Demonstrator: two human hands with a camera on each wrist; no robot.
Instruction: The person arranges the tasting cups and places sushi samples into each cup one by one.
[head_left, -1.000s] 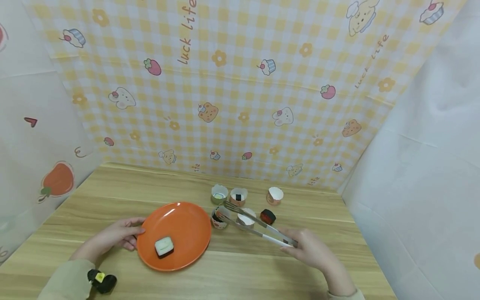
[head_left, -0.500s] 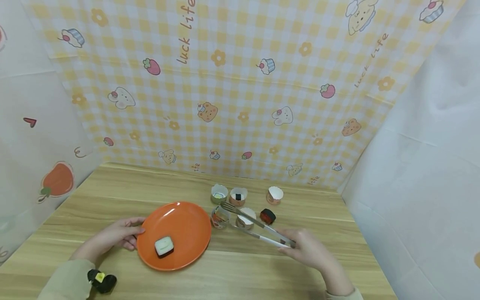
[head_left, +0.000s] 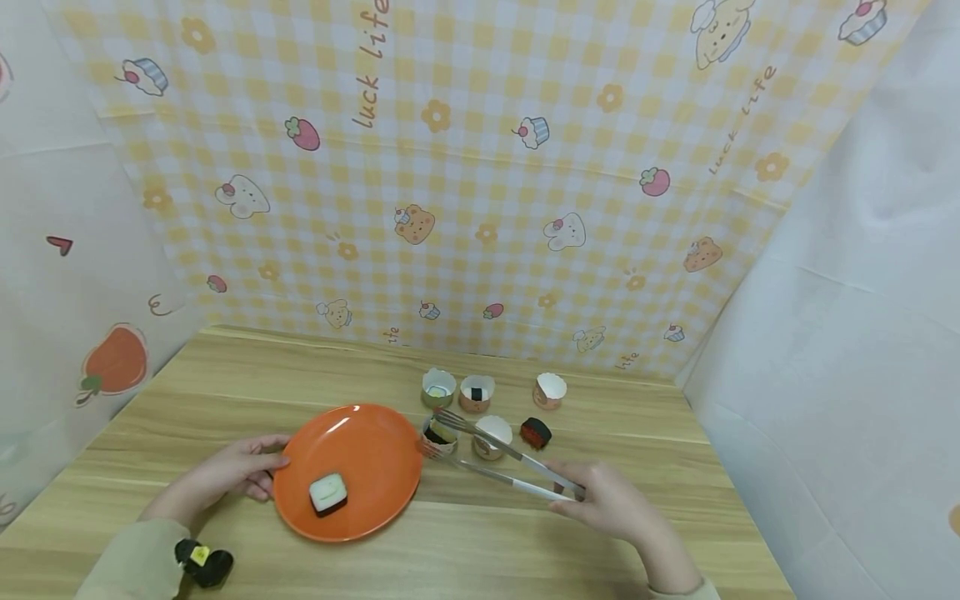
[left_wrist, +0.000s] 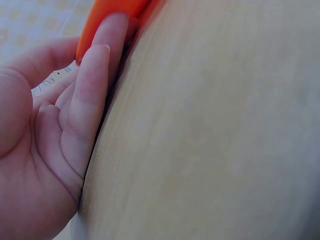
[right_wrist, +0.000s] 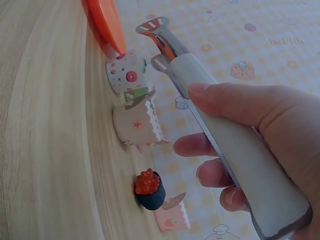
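My left hand (head_left: 238, 468) grips the left rim of an orange plate (head_left: 375, 467), thumb over the edge and fingers beneath it. On the plate rests a pale-topped, dark-bottomed sushi piece (head_left: 327, 493). My right hand (right_wrist: 260, 130) grips metal tongs (head_left: 517, 452) with white handles. Their arms stand apart, the tips on either side of the front left paper cup (head_left: 442, 451) in the head view. Inside that cup sits a dark and yellowish piece (head_left: 439, 431). Right of the cups, a roe sushi (head_left: 536, 432) with red beads and a dark wrap lies on the table.
Behind are a green cup (head_left: 437, 399) with a pale piece, a brown cup (head_left: 475, 406) with a dark-banded piece, and another cup (head_left: 550, 392) farther right. A white-lined cup (head_left: 491, 440) stands under the tongs' arms. Patterned cloth (head_left: 480, 167) rises behind the table.
My right hand has moved a little left with the tongs, whose tips have shifted leftward across the front left cup and spread wider. The left hand and plate stay put.
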